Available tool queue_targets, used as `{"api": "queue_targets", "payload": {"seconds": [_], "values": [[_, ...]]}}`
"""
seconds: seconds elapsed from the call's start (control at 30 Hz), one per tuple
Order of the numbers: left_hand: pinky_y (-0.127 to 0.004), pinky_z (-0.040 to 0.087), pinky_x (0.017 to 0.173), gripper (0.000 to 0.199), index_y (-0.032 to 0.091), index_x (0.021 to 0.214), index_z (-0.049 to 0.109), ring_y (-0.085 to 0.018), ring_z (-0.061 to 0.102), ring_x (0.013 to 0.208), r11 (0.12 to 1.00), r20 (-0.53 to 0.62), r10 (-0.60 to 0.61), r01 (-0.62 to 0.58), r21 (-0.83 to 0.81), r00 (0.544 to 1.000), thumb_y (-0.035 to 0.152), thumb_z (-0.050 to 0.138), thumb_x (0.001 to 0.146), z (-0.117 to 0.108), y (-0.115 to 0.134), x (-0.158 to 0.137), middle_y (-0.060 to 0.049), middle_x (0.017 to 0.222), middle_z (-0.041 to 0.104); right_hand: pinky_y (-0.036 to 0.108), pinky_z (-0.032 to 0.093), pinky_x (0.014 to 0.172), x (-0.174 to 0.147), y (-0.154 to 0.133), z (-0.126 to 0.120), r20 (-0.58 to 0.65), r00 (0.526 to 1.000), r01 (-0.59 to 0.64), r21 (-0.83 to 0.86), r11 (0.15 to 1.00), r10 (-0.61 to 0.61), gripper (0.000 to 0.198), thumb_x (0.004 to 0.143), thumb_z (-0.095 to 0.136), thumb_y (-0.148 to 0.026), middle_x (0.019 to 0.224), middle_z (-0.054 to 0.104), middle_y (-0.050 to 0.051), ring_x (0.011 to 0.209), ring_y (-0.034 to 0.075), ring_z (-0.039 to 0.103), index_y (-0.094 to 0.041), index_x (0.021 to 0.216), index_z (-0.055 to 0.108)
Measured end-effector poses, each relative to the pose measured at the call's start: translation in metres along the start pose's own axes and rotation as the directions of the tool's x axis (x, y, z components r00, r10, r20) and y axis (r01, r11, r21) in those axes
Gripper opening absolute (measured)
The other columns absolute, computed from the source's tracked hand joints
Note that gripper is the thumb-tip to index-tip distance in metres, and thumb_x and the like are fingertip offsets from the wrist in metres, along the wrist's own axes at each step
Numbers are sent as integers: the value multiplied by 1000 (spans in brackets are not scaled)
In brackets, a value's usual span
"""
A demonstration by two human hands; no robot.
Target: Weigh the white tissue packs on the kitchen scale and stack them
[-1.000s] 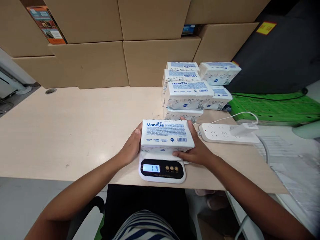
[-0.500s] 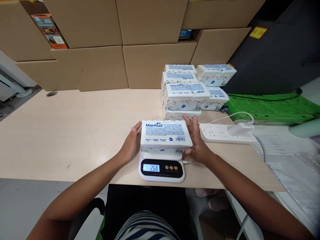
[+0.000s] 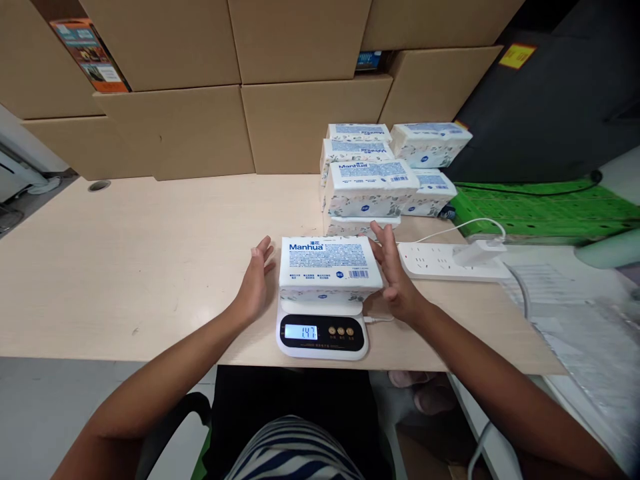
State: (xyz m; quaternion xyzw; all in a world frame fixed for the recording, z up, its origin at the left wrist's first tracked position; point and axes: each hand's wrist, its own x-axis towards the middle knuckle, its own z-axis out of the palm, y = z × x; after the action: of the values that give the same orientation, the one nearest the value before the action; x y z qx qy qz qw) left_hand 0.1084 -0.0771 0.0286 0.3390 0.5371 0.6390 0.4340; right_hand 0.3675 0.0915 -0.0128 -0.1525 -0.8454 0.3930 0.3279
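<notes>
scale [image 3: 323,332] (pack [image 3: 330,263] atop) near table edge [image 3: 410,366]

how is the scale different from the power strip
The scale carries a Manhua pack; the power strip has a white plug in it. The scale shows a lit display; the power strip shows sockets. The scale sits close to the near edge of the table; the power strip lies farther back, to the right. Both are white and rest on the table.

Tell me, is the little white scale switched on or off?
On. The scale's display is lit and shows digits, apparently 1.47, with a Manhua pack resting on top.
</notes>
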Motion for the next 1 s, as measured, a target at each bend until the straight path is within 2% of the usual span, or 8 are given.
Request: {"api": "queue_targets", "payload": {"seconds": [0.27,0.4,0.53,0.7,0.77,0.9,0.97,1.0], "values": [[-54,19,139,103,29,173,26,-35,17,172,983,-138,86,-62,175,987,94,20,93,4,13,3,-10,186,17,71,28,131,0,-4,-11,-263,964,18,-86,996,-40,113,76,6,-106,188,-7,-5,171,44,13,-50,170,-21],[-55,17,139,95,35,170,32,-39,14,172,988,-161,109,-89,127,981,92,25,94,-1,9,2,-6,186,19,75,26,129,0,7,-20,-335,942,-10,-137,991,-37,115,78,15,-107,188,-5,-1,170,47,14,-49,171,-19],[-55,16,139,99,30,171,32,-40,13,172,990,-154,83,-64,127,985,92,25,94,0,1,1,-11,186,20,75,28,128,2,20,-24,-355,933,13,-144,990,-64,105,86,20,-101,188,-3,-1,169,46,19,-51,172,-13],[-55,25,137,96,27,166,41,-38,27,169,992,-215,88,-66,106,973,92,28,95,2,12,5,-14,183,29,75,28,128,6,9,-27,-470,882,5,-70,998,-37,109,85,26,-103,188,0,0,171,42,17,-49,174,-4],[-55,30,136,86,29,160,48,-34,34,167,982,-379,189,-182,55,906,87,25,100,-17,34,5,-12,180,36,72,25,130,3,-7,-28,-605,794,-17,71,997,57,107,88,39,-99,188,4,1,172,37,16,-47,175,7],[-47,29,137,76,27,158,48,-22,32,168,874,-751,345,-485,37,563,67,2,111,-72,78,-12,-4,182,32,63,21,135,-19,-40,-20,-735,527,-74,461,884,427,88,97,50,-82,186,20,5,172,26,20,-40,172,29],[-44,23,140,70,28,162,43,-19,24,171,885,-804,280,-465,5,524,60,6,113,-72,78,-24,-1,184,29,61,17,138,-27,-51,-5,-728,442,-91,545,833,524,84,98,48,-81,184,25,4,172,24,19,-38,170,35],[-44,19,141,71,26,165,41,-19,22,171,902,-803,250,-432,-10,541,61,7,113,-60,71,-29,-4,184,29,60,15,139,-28,-56,5,-703,470,-110,553,826,533,84,98,47,-82,185,24,2,173,24,15,-39,169,36]]}}
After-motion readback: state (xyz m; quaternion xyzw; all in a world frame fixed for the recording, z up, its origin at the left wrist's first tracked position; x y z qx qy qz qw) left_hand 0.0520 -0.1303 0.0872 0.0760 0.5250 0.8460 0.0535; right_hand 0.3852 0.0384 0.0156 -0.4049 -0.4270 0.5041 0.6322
